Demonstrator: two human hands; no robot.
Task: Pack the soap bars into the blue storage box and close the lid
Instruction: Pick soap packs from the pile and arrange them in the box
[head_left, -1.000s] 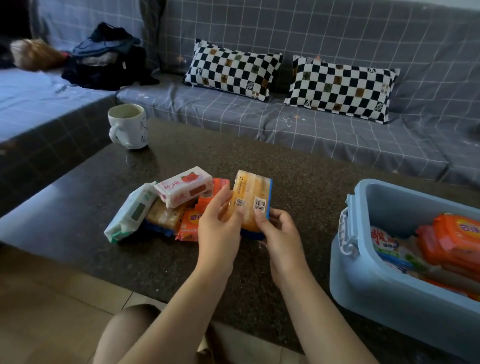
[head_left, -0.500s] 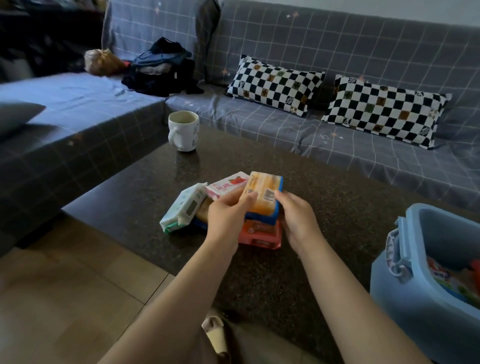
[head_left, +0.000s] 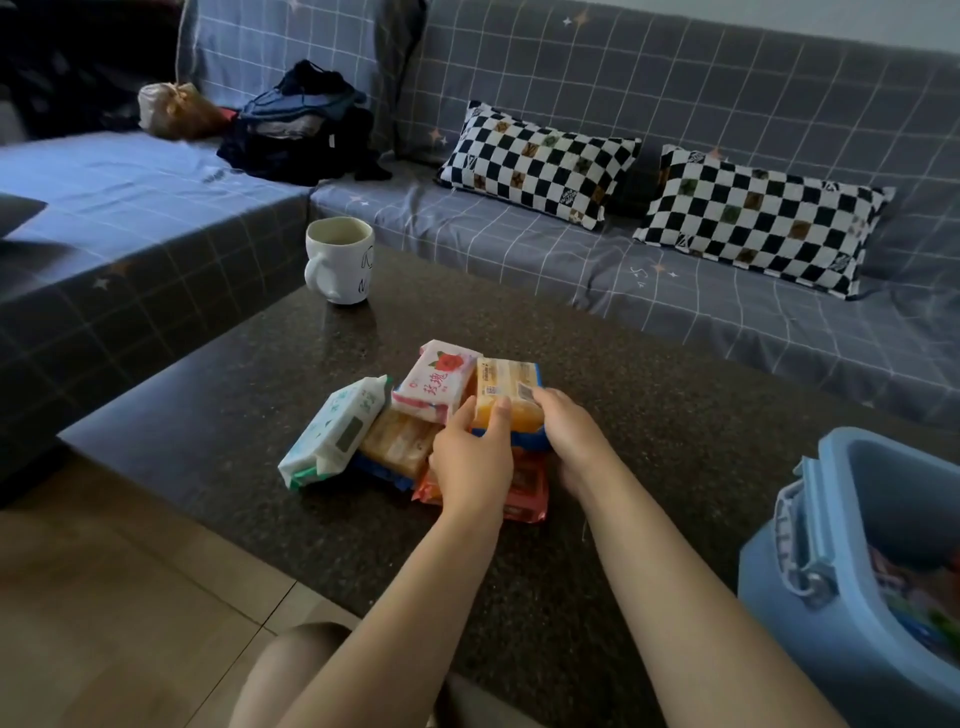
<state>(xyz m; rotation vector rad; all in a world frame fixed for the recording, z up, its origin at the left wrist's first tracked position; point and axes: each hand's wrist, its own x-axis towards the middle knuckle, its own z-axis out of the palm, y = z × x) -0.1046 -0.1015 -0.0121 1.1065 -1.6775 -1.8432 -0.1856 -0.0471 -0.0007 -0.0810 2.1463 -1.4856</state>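
Head view: left hand (head_left: 470, 467) and right hand (head_left: 574, 441) grip yellow soap bar (head_left: 506, 395); perhaps lifted.

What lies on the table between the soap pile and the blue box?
Nothing: in the head view, only bare table separates the soap pile from the blue box; the right forearm crosses above it.

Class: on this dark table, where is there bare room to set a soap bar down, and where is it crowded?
Free: the table between the soap pile and the blue storage box; also between the mug and the pile. Crowded: around both hands, where packs overlap.
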